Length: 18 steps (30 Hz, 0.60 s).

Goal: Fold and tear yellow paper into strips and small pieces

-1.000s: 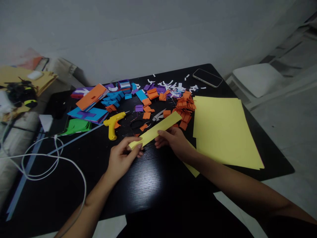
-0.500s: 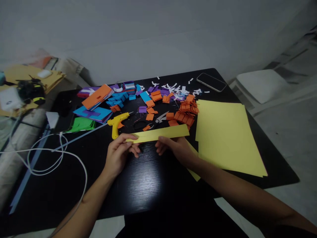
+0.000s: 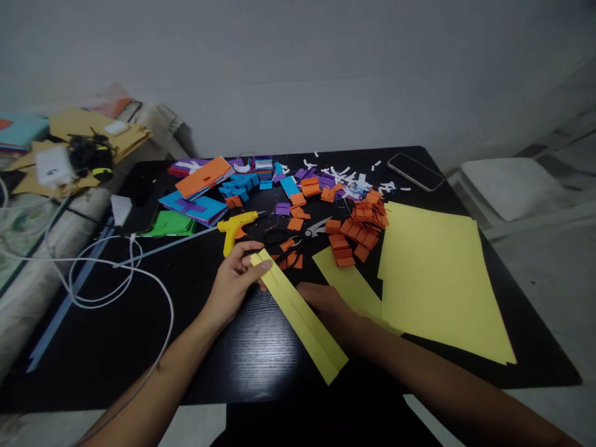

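A folded yellow paper strip [image 3: 298, 313] slants down to the right in front of me, with a crease running along its length. My left hand [image 3: 239, 270] is closed on its upper end, the thumb lying on top. Behind the strip's right side is my right hand [image 3: 328, 304]; its fingers are hidden, so I cannot tell whether they grip the paper. Another yellow paper piece [image 3: 347, 279] lies on the table beyond my right hand, beside a stack of yellow paper sheets [image 3: 437, 279].
On the black table [image 3: 200, 354] are a yellow tagging gun [image 3: 235, 228], scissors [image 3: 313, 231], folded orange paper pieces [image 3: 358, 233], blue and purple pieces, and white scraps. A phone [image 3: 416, 172] lies at the back right. A white cable [image 3: 170, 298] loops at left.
The yellow strip has swung from nearly level to a steep slant, its right end now low and near me. My right hand has moved down behind it. The camera view has shifted slightly.
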Tool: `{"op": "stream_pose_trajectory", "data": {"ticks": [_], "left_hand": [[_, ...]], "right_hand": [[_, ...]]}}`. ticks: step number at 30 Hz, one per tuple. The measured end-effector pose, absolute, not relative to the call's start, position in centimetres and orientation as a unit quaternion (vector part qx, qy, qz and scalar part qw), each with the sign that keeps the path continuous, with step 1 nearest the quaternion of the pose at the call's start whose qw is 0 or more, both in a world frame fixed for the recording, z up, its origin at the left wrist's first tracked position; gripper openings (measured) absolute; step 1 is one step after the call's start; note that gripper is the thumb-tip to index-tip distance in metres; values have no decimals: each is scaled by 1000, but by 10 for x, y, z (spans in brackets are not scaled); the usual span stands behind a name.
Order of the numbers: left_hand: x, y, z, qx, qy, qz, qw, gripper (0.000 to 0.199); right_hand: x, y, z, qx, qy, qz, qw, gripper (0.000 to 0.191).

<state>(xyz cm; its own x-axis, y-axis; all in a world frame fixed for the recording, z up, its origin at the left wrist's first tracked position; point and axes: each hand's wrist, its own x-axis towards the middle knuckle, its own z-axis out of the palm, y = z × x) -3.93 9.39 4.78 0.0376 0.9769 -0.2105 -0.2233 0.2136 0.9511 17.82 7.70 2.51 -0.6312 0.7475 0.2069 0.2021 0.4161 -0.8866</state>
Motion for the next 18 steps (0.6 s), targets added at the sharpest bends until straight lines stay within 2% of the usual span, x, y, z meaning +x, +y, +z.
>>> {"op": "stream_pose_trajectory", "data": {"ticks": [2, 5, 8, 12, 18], "left_hand": [[-38, 94, 50, 378, 478, 485, 627, 51], [-37, 93, 51, 381, 454, 453, 666, 53], [-36, 91, 51, 388, 425, 405, 710, 50], [-34, 88, 49, 402, 394, 347, 750, 44], [-32, 86, 46, 435, 392, 316, 746, 41]], "right_hand": [[178, 81, 30, -356, -728, 473, 344, 13], [176, 86, 33, -403, -597, 577, 385, 17], [174, 89, 33, -373, -496, 673, 402, 28], [174, 90, 32, -338, -472, 707, 405, 41], [176, 90, 32, -357, -498, 703, 360, 27]]}}
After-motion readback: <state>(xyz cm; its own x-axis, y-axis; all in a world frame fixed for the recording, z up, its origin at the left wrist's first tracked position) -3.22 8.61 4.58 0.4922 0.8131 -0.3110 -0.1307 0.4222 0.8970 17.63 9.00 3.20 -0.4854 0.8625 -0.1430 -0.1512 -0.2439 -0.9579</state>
